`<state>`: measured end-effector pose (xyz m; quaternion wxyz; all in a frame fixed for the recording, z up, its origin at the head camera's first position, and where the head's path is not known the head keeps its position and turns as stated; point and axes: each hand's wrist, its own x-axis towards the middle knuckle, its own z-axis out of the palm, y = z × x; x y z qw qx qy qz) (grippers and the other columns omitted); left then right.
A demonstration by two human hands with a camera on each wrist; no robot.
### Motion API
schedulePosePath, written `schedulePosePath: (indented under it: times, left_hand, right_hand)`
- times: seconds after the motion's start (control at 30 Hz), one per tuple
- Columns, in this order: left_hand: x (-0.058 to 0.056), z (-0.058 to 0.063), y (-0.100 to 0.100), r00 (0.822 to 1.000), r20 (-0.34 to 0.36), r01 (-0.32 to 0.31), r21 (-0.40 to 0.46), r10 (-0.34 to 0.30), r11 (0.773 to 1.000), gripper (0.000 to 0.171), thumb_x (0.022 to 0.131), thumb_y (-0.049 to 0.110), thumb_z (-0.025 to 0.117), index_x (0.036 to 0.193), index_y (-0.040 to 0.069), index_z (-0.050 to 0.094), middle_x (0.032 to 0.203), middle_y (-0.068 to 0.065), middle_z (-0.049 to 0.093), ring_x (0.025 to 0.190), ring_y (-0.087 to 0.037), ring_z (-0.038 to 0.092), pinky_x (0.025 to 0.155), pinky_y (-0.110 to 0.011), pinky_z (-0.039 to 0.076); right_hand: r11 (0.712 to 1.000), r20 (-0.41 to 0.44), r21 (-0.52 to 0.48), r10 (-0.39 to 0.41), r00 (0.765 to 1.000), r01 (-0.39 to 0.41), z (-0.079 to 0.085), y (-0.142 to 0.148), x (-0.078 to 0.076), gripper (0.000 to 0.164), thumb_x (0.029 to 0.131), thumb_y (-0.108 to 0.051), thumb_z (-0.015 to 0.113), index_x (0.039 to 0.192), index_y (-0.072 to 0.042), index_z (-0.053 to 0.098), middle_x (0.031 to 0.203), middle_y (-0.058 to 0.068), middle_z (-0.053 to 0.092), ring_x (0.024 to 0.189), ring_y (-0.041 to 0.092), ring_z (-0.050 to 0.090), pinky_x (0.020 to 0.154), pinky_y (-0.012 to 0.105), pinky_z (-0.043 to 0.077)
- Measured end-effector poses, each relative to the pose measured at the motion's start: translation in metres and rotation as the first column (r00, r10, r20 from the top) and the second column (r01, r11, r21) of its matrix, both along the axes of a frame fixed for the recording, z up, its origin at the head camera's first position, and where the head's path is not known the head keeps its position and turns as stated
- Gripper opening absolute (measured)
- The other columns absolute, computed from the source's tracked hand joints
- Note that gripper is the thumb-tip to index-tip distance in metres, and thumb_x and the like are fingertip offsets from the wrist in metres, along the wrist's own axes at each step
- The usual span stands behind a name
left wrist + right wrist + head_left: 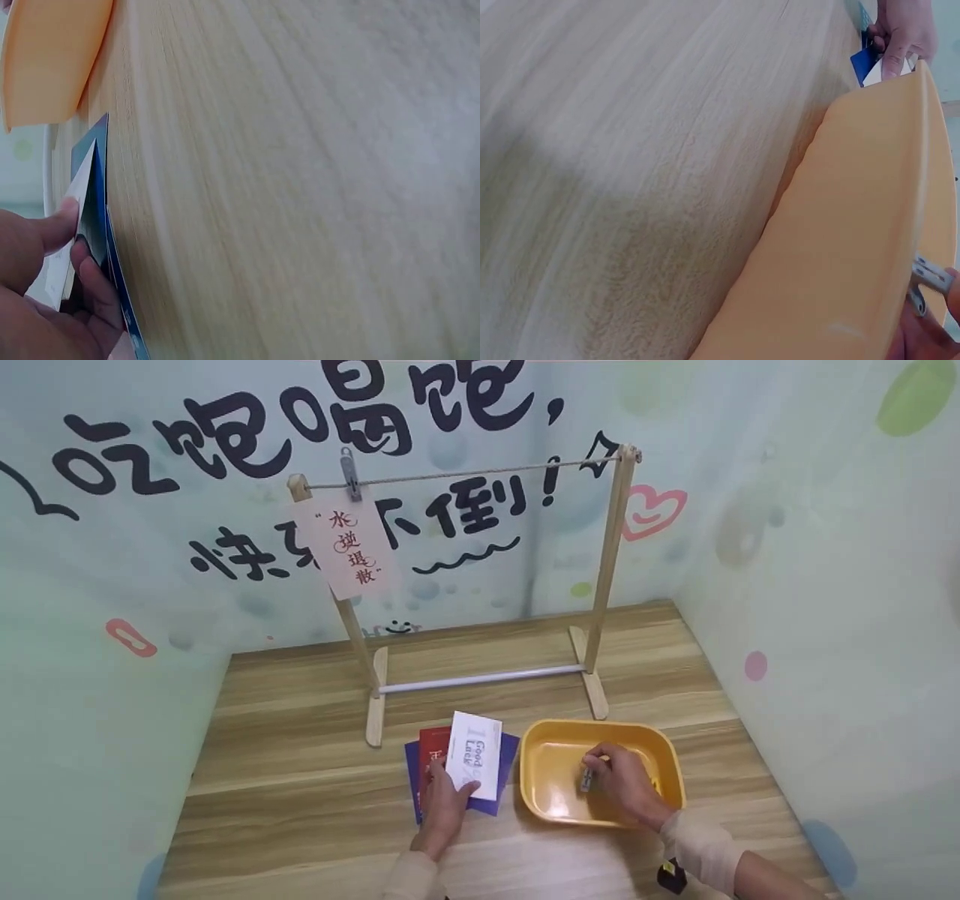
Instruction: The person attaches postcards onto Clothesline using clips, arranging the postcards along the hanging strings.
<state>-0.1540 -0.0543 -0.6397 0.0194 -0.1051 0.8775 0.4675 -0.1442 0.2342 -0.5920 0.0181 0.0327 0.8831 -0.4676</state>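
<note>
At the front of the wooden floor, left of the yellow tray (pixel 553 789), the white card (pixel 478 755) rests in the left hand (pixel 445 804), and the right hand, well apart from it, holds a small grey clip (pixel 586 780); card and clip lie side by side from where I stand, the tray's near-left wall between them. The card's long axis points away from the person, towards the rack (pixel 616 521), whose string (pixel 465 474) runs crosswise beyond and above both hands. The right hand (pixel 624 780) is the nearer to the clip, plainly, and the left to the card. The left grip is narrow: thumb on the card's face, fingers tucked beneath, so one edge tilts up off the blue card (pixel 510 754), with a red card (pixel 431 741) peeping out beside it. The right grip is a close pinch of thumb and fingers within the tray's outline; whether the clip touches the tray, I cannot tell.
</note>
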Motion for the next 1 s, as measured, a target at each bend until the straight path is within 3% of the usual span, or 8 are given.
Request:
schedulePosePath:
  times: [0.3, 0.53, 0.7, 1.0]
  left_hand:
    - [0.0026, -0.0026, -0.0023, 0.999, -0.024, 0.043, -0.065, -0.045, 0.997, 0.065, 0.087, 0.018, 0.077, 0.137, 0.001, 0.039, 0.112, -0.021, 0.068, 0.104, -0.033, 0.067, 0.091, -0.049, 0.053]
    - [0.0012, -0.0044, -0.0043, 0.999, -0.013, 0.042, -0.061, -0.043, 0.997, 0.067, 0.088, 0.021, 0.076, 0.139, 0.0, 0.038, 0.112, -0.022, 0.069, 0.104, -0.034, 0.067, 0.092, -0.051, 0.052]
    - [0.0015, -0.0055, -0.0049, 0.999, -0.018, 0.05, -0.068, -0.051, 0.996, 0.067, 0.088, 0.022, 0.076, 0.14, 0.001, 0.038, 0.11, -0.021, 0.069, 0.102, -0.034, 0.067, 0.092, -0.051, 0.052]
    - [0.0039, -0.0034, -0.0038, 0.999, -0.023, 0.043, -0.056, -0.045, 0.997, 0.065, 0.087, 0.02, 0.077, 0.137, 0.003, 0.039, 0.105, -0.02, 0.069, 0.097, -0.033, 0.067, 0.087, -0.05, 0.053]
  right_hand:
    - [0.981, -0.065, 0.108, 0.166, 0.984, -0.159, -0.0044, 0.0023, 0.002, 0.006, 0.087, -0.015, 0.076, 0.082, -0.012, 0.077, 0.087, 0.002, 0.073, 0.085, 0.012, 0.064, 0.078, 0.024, 0.054]
    - [0.952, -0.108, 0.174, 0.274, 0.956, -0.253, -0.005, 0.0023, -0.0003, 0.019, 0.096, -0.009, 0.064, 0.082, -0.007, 0.077, 0.091, 0.005, 0.071, 0.092, 0.02, 0.064, 0.084, 0.033, 0.056]
    - [0.957, -0.077, 0.141, 0.266, 0.961, -0.254, -0.0071, -0.0006, -0.0003, 0.016, 0.095, -0.012, 0.067, 0.087, -0.004, 0.077, 0.098, 0.008, 0.068, 0.096, 0.022, 0.063, 0.085, 0.032, 0.057]
    - [0.964, -0.088, 0.096, 0.258, 0.962, -0.25, -0.009, -0.0055, 0.0015, 0.014, 0.091, -0.013, 0.073, 0.096, 0.0, 0.075, 0.097, 0.008, 0.069, 0.087, 0.019, 0.067, 0.076, 0.023, 0.057]
